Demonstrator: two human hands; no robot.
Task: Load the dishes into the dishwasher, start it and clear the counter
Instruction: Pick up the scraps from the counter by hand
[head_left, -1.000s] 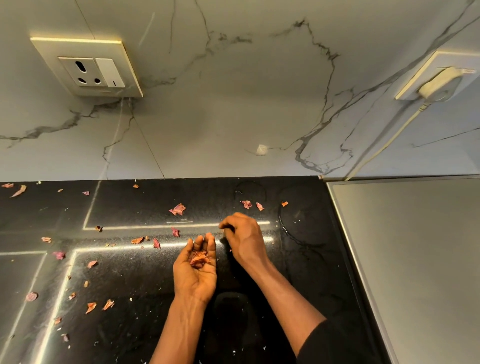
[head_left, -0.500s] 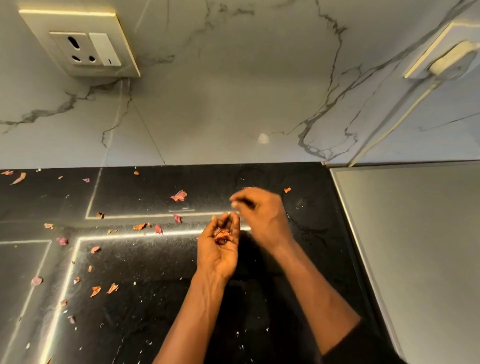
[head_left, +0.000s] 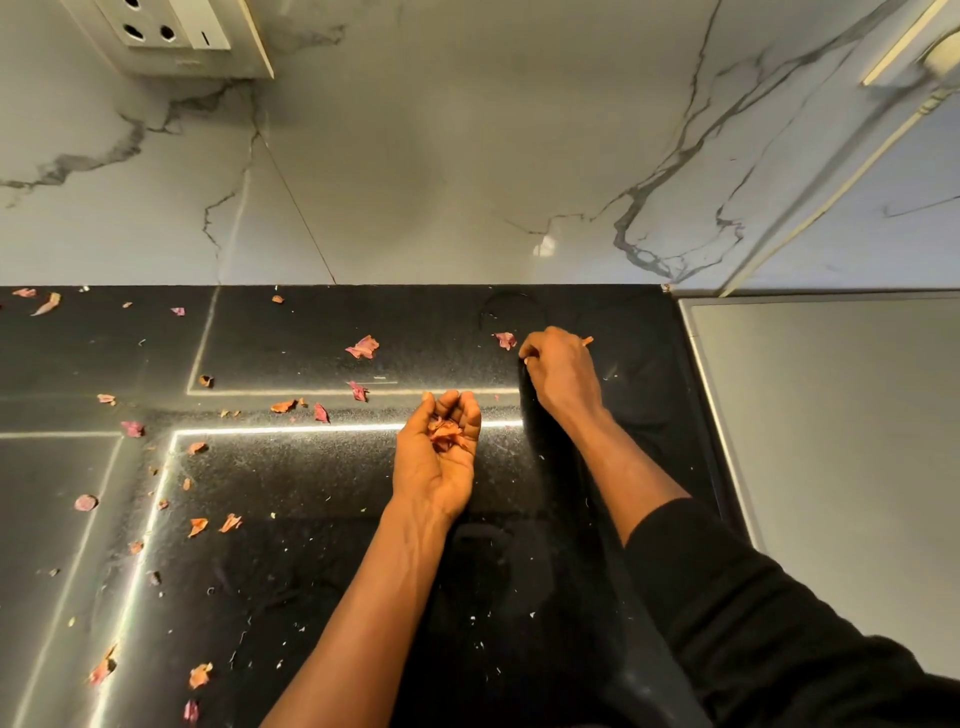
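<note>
On the head view I see the left hand (head_left: 436, 452) palm up just above the black speckled stone table (head_left: 311, 519), its fingers curled in to cup a heap of pink and orange papery scraps (head_left: 445, 434). Half a second ago the right hand (head_left: 558, 371) was over that palm. Now it has gone out to the back of the table, knuckles up, fingertips bent down at the surface. A pink scrap (head_left: 505, 340) lies just to its left and a small orange scrap (head_left: 587, 341) peeks out at its right edge. I cannot tell whether those fingertips already pinch anything, as the hand hides them.

I read this as one drop made and the next pick begun: the table is being cleared piece by piece. Many loose scraps (head_left: 208, 525) lie across the left half, well apart from both hands, so I judge this step far from done. No dishes or dishwasher show here, only a grey metal panel (head_left: 831, 441) at the right and the grey-veined marble wall (head_left: 467, 156) behind.
</note>
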